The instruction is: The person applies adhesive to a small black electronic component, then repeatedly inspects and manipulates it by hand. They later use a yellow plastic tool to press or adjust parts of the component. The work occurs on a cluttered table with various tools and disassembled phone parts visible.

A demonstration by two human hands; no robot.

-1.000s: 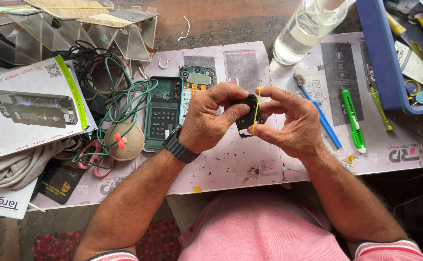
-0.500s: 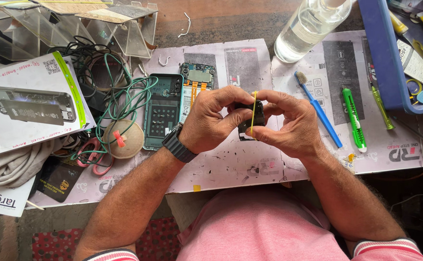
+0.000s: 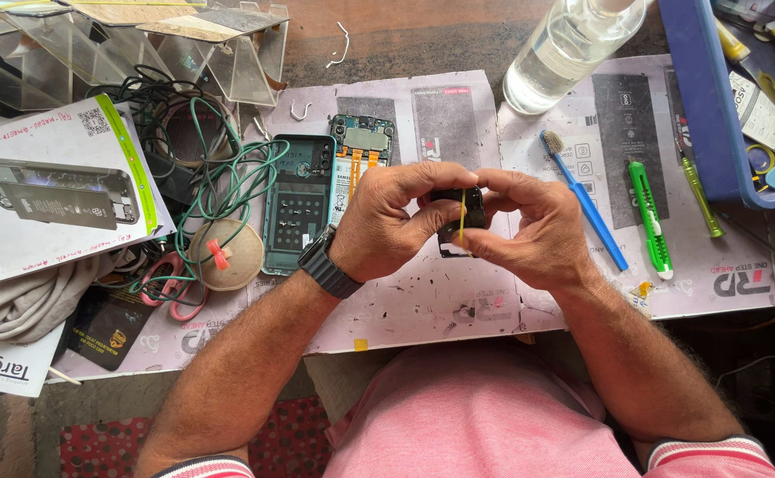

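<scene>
Both my hands meet over the middle of the work mat (image 3: 423, 301). My left hand (image 3: 392, 221), with a black watch on its wrist, and my right hand (image 3: 533, 226) together pinch a small black part (image 3: 473, 196) with a thin yellow strip (image 3: 462, 215) running down across it. Fingers hide most of the part. Just left of my left hand lie an opened phone back shell (image 3: 299, 204) and a phone body with its circuit board and orange flex cables bare (image 3: 358, 155).
A blue toothbrush (image 3: 584, 199), a green cutter (image 3: 649, 217) and a green-handled screwdriver (image 3: 699, 196) lie right of my hands. A blue tray of tools (image 3: 706, 115) stands far right, a clear bottle (image 3: 564, 53) behind. Green wires (image 3: 228, 186), a printed box (image 3: 51, 199) and clear stands (image 3: 140, 44) crowd the left.
My hands have turned the small black part a little between the fingers and closed in tighter around it. They stay over the same spot on the mat.
</scene>
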